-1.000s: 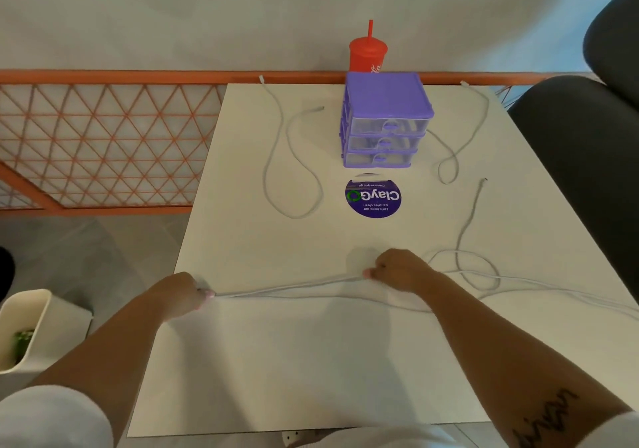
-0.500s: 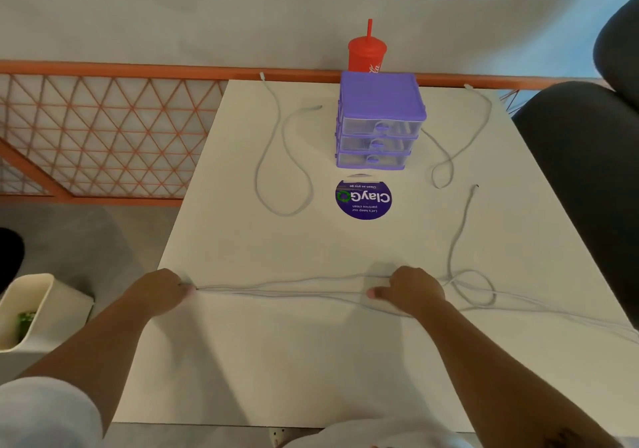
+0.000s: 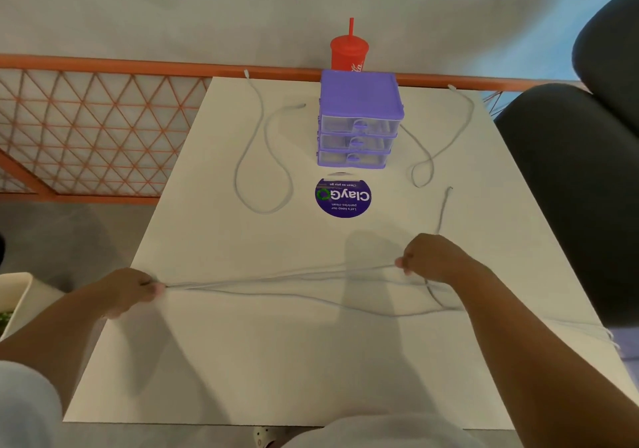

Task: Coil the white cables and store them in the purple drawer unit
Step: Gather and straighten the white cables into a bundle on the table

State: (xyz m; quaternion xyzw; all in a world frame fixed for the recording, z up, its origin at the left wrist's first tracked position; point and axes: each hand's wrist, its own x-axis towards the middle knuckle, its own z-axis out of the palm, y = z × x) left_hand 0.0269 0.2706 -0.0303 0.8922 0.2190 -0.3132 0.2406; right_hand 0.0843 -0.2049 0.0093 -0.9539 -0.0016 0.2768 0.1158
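A long white cable (image 3: 276, 280) stretches in several strands across the white table (image 3: 311, 361). My left hand (image 3: 129, 290) pinches its strands at the table's left edge. My right hand (image 3: 432, 257) grips the same strands further right; one free end (image 3: 446, 195) runs up past it. The purple drawer unit (image 3: 359, 119), three clear drawers all closed, stands at the far middle. A second white cable (image 3: 262, 157) lies loose left of the unit, a third white cable (image 3: 439, 143) loops to its right.
A round purple sticker (image 3: 342, 197) lies in front of the drawers. A red cup with a straw (image 3: 348, 53) stands behind them. An orange lattice railing (image 3: 86, 129) runs left, a dark chair (image 3: 570, 188) right, a white bin (image 3: 17, 299) low left.
My right hand has slid to the right along the cable, widening the stretched span, and the loop beside it has been drawn in. My left hand stays put.
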